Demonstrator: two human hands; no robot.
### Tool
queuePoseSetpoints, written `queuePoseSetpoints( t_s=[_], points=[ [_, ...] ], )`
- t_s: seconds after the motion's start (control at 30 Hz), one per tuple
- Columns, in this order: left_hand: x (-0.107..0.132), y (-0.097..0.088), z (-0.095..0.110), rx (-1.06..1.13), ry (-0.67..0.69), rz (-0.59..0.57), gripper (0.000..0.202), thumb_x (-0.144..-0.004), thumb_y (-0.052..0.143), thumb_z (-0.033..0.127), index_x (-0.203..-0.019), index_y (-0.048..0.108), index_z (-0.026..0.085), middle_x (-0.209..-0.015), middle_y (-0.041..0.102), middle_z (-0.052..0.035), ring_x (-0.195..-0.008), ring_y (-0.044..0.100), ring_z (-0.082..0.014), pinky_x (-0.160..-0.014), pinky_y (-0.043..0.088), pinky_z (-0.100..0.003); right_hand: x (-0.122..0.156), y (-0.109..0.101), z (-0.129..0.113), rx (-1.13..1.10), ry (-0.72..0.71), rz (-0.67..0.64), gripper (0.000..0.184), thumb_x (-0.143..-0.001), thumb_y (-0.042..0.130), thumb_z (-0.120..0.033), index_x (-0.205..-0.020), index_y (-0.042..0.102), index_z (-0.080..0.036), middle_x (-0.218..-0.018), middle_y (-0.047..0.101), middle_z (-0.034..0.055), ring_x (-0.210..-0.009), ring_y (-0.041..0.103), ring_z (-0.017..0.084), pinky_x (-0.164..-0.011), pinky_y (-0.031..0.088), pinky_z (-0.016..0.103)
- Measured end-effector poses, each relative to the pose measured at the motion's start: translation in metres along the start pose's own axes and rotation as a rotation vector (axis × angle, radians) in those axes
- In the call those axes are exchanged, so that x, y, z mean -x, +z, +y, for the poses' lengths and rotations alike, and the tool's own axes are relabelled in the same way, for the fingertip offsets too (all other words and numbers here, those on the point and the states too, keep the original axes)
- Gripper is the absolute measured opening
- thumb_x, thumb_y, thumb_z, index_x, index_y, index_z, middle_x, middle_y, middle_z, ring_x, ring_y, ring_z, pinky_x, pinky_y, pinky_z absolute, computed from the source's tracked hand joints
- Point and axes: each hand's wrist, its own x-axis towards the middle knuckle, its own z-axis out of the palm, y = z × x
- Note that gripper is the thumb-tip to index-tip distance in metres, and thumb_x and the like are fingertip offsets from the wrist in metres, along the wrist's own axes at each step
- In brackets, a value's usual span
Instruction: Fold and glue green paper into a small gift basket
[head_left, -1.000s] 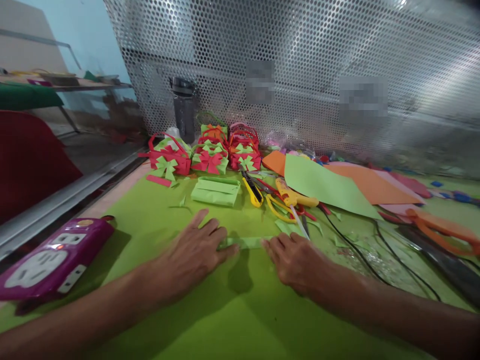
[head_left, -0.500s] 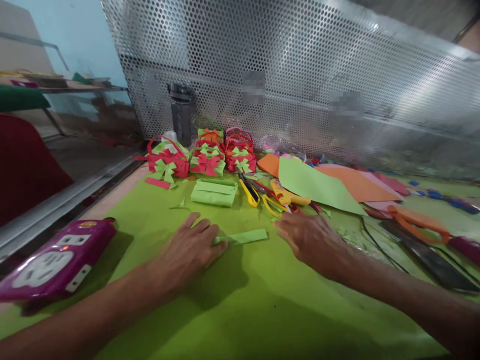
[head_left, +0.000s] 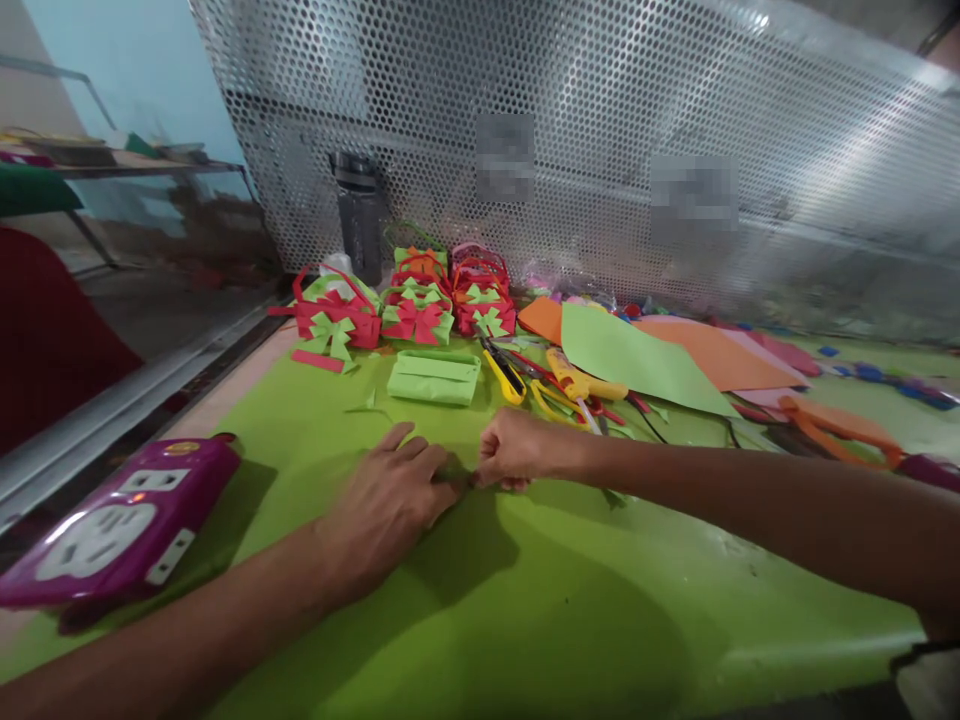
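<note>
My left hand (head_left: 390, 492) lies flat on the green mat (head_left: 495, 610), fingers stretched toward the middle and holding nothing. My right hand (head_left: 514, 450) has crossed over to it, its fingers curled into a pinch right at the left fingertips. It covers the spot where a narrow green paper strip lay, and that strip is now almost wholly hidden under it. Just behind the hands sits a folded green paper piece (head_left: 433, 378).
Red and green paper baskets (head_left: 416, 318) stand at the back beside a dark bottle (head_left: 358, 215). A yellow cutter (head_left: 504, 378), a yellow tool (head_left: 581, 382), green (head_left: 637, 360) and orange (head_left: 712, 355) sheets, and orange scissors (head_left: 840, 425) lie right. A purple power strip (head_left: 112, 520) sits left.
My right hand went from the strip's right end out toward the tools, then swung back left over the strip and closed beside the left fingertips. The left hand stayed put.
</note>
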Motion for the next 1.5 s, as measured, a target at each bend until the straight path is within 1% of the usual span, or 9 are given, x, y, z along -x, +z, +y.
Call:
queuePoseSetpoints(
  t_s=[0.17, 0.37, 0.7, 0.9, 0.97, 1.07, 1.17, 1.37, 1.5],
  points=[
    [0.002, 0.003, 0.0, 0.002, -0.009, 0.018, 0.025, -0.087, 0.046, 0.013, -0.077, 0.068, 0.02, -0.069, 0.056, -0.0025, -0.065, 0.049, -0.0155, -0.078, 0.034, -0.037, 0.003, -0.001, -0.006, 0.133, -0.007, 0.078, 0.032, -0.061, 0.069, -0.042, -0.051, 0.054, -0.015, -0.043, 0.05, -0.0037, -0.039, 0.044, 0.007, -0.04, 0.031, 0.02],
    [0.002, 0.0, 0.0, 0.025, -0.023, 0.015, 0.031, -0.088, 0.041, 0.012, -0.08, 0.069, 0.02, -0.075, 0.059, -0.0048, -0.068, 0.05, -0.016, -0.076, 0.036, -0.036, 0.009, -0.006, -0.003, 0.15, 0.0, 0.076, 0.026, -0.064, 0.064, -0.033, -0.049, 0.052, -0.015, -0.043, 0.05, -0.0043, -0.04, 0.043, 0.006, -0.04, 0.03, 0.018],
    [0.003, 0.001, 0.0, 0.03, -0.039, 0.006, 0.035, -0.087, 0.037, 0.005, -0.079, 0.068, 0.02, -0.071, 0.058, -0.0035, -0.066, 0.048, -0.0157, -0.074, 0.036, -0.035, 0.027, -0.021, 0.035, 0.079, 0.135, 0.11, 0.023, -0.063, 0.062, -0.028, -0.049, 0.05, -0.017, -0.041, 0.051, -0.0045, -0.036, 0.044, 0.007, -0.039, 0.037, 0.019],
    [0.003, 0.004, -0.002, 0.013, -0.062, 0.005, 0.034, -0.087, 0.039, 0.006, -0.078, 0.068, 0.021, -0.069, 0.056, -0.0023, -0.065, 0.048, -0.0148, -0.079, 0.036, -0.037, 0.042, -0.027, 0.048, 0.172, 0.162, 0.175, 0.019, -0.067, 0.056, -0.021, -0.05, 0.051, -0.016, -0.044, 0.053, -0.0018, -0.038, 0.046, 0.008, -0.04, 0.036, 0.019],
    [0.003, 0.003, 0.0, 0.012, -0.073, 0.007, 0.035, -0.086, 0.039, 0.004, -0.079, 0.069, 0.022, -0.071, 0.056, -0.0025, -0.067, 0.049, -0.015, -0.08, 0.035, -0.039, 0.048, -0.028, 0.047, 0.247, 0.137, 0.236, 0.019, -0.067, 0.054, -0.016, -0.048, 0.051, -0.015, -0.045, 0.053, -0.0007, -0.04, 0.047, 0.009, -0.042, 0.034, 0.02],
    [0.003, 0.002, 0.004, -0.002, -0.078, -0.01, 0.031, -0.086, 0.041, 0.007, -0.085, 0.068, 0.021, -0.076, 0.057, -0.0048, -0.071, 0.049, -0.0167, -0.076, 0.038, -0.037, 0.06, -0.028, 0.04, 0.39, 0.065, 0.409, 0.018, -0.067, 0.051, -0.011, -0.049, 0.053, -0.014, -0.049, 0.053, 0.0012, -0.046, 0.045, 0.01, -0.046, 0.028, 0.023],
    [0.001, 0.004, 0.009, -0.058, -0.052, -0.015, 0.025, -0.086, 0.044, 0.011, -0.092, 0.067, 0.019, -0.081, 0.057, -0.007, -0.075, 0.049, -0.0188, -0.075, 0.039, -0.037, 0.066, -0.023, 0.027, 0.476, -0.037, 0.511, 0.017, -0.073, 0.049, -0.014, -0.059, 0.059, -0.014, -0.056, 0.057, 0.0013, -0.051, 0.046, 0.01, -0.05, 0.026, 0.024],
    [-0.001, 0.006, 0.012, -0.143, -0.074, -0.049, 0.026, -0.084, 0.048, 0.011, -0.1, 0.065, 0.022, -0.084, 0.058, -0.0062, -0.078, 0.052, -0.0206, -0.087, 0.036, -0.049, 0.042, -0.01, 0.011, 0.525, -0.227, 0.444, 0.014, -0.076, 0.053, -0.018, -0.081, 0.066, -0.018, -0.081, 0.068, 0.0024, -0.073, 0.057, 0.013, -0.06, 0.032, 0.022],
    [0.001, 0.005, 0.013, -0.115, -0.09, -0.047, 0.026, -0.082, 0.049, 0.01, -0.097, 0.065, 0.023, -0.084, 0.059, -0.005, -0.081, 0.054, -0.0206, -0.092, 0.033, -0.051, 0.031, -0.008, 0.012, 0.573, -0.251, 0.391, 0.015, -0.07, 0.061, -0.022, -0.083, 0.065, -0.015, -0.085, 0.066, 0.0062, -0.077, 0.056, 0.017, -0.059, 0.031, 0.024]
  ],
)
